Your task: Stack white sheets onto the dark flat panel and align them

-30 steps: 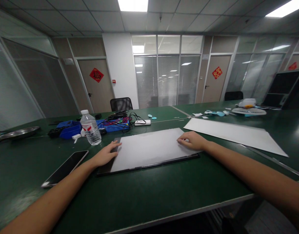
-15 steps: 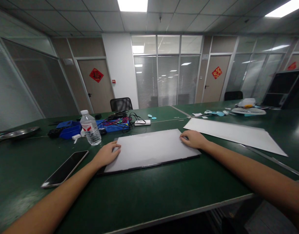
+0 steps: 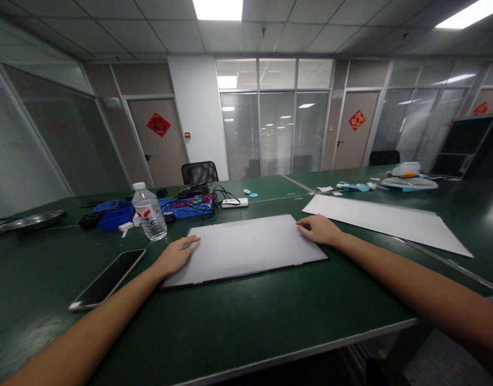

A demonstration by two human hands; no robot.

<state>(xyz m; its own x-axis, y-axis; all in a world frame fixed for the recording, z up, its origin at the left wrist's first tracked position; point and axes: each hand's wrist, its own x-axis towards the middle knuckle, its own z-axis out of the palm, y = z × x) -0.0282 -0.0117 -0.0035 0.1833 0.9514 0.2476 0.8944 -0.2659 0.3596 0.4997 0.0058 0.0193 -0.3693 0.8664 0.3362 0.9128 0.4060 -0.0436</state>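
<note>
A white rectangular sheet (image 3: 246,248) lies on a thin dark-edged panel (image 3: 230,278) on the green table. My left hand (image 3: 177,256) rests over the left edge of the sheet, its thumb and forefinger stretched out and apart. At the far right edge, my right hand (image 3: 319,229) is bent, with thumb and forefinger tips coming together at the sheet's border. A dark gap shows between that thumb and finger; the other fingertips are hidden. Beside my left forearm lies a phone (image 3: 109,279), dark screen up.
A water bottle (image 3: 149,212) stands behind my left hand, near blue trays (image 3: 115,214) and tangled cables (image 3: 193,198). To the right lie larger white sheets (image 3: 387,222). Fan parts (image 3: 409,184) sit farther back. The table's front edge (image 3: 310,351) runs nearest me.
The white sheet has shifted left and slightly toward me, so it now covers more of the dark panel. My left fingers have straightened a little; my right hand has stayed nearly still.
</note>
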